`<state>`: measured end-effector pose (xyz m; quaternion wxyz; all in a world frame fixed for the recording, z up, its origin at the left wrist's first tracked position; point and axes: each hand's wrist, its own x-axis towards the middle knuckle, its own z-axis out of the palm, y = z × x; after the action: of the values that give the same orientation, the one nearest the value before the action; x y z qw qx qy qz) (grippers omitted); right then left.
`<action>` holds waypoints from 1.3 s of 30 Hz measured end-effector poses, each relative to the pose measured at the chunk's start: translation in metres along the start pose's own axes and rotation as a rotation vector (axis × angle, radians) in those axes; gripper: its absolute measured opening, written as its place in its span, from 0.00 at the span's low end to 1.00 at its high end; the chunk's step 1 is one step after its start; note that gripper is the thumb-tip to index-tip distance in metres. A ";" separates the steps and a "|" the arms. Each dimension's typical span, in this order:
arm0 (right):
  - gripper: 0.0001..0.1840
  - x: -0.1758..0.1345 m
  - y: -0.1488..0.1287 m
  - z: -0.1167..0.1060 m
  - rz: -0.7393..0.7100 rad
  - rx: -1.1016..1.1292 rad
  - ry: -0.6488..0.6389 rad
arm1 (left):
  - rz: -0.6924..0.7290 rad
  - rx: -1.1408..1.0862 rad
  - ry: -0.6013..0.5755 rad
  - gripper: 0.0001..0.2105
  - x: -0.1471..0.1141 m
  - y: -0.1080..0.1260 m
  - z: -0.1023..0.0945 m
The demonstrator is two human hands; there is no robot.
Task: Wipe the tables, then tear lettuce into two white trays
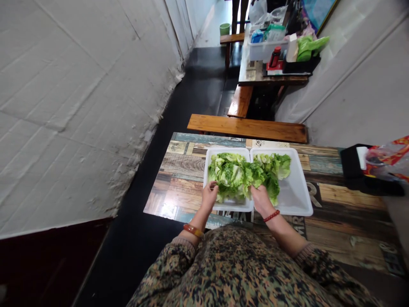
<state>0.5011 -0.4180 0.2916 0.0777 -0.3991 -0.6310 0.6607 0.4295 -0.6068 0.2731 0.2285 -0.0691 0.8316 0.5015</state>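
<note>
Two white plastic trays stand side by side on the table. The left tray (207, 170) holds a heap of green lettuce leaves (231, 172). In the right tray (295, 198), a smaller pile of lettuce (276, 168) lies toward the back and left. My right hand (261, 199) is closed on a lettuce leaf (254, 174) over the rims where the trays meet. At the left tray's near left side, my left hand (210, 194) has its fingers curled against the heap's edge; what they grip, if anything, is hidden.
The table (179, 187) has a patchwork wood-pattern top. A black holder (353, 164) with a red packet stands at its right end. Behind is a wooden bench (246, 126), then another table (255, 76) loaded with containers and bags. A white wall (79, 106) runs along the left.
</note>
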 end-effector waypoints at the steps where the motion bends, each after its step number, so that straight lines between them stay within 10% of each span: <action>1: 0.18 0.000 0.001 0.000 0.022 -0.035 0.018 | 0.009 0.037 0.036 0.12 0.006 -0.002 -0.007; 11: 0.20 -0.019 -0.007 0.015 0.030 0.013 -0.062 | 0.007 0.440 0.083 0.09 0.022 0.016 -0.004; 29: 0.23 -0.020 0.001 0.018 0.040 -0.032 -0.078 | 0.055 -0.523 -0.114 0.09 -0.012 0.024 -0.034; 39: 0.21 -0.003 -0.013 -0.011 0.015 0.057 0.126 | 0.312 0.240 -0.088 0.09 0.017 0.018 -0.018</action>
<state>0.5044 -0.4085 0.3060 0.1236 -0.4422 -0.6026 0.6527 0.4022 -0.6119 0.2870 0.1908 0.1103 0.8752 0.4306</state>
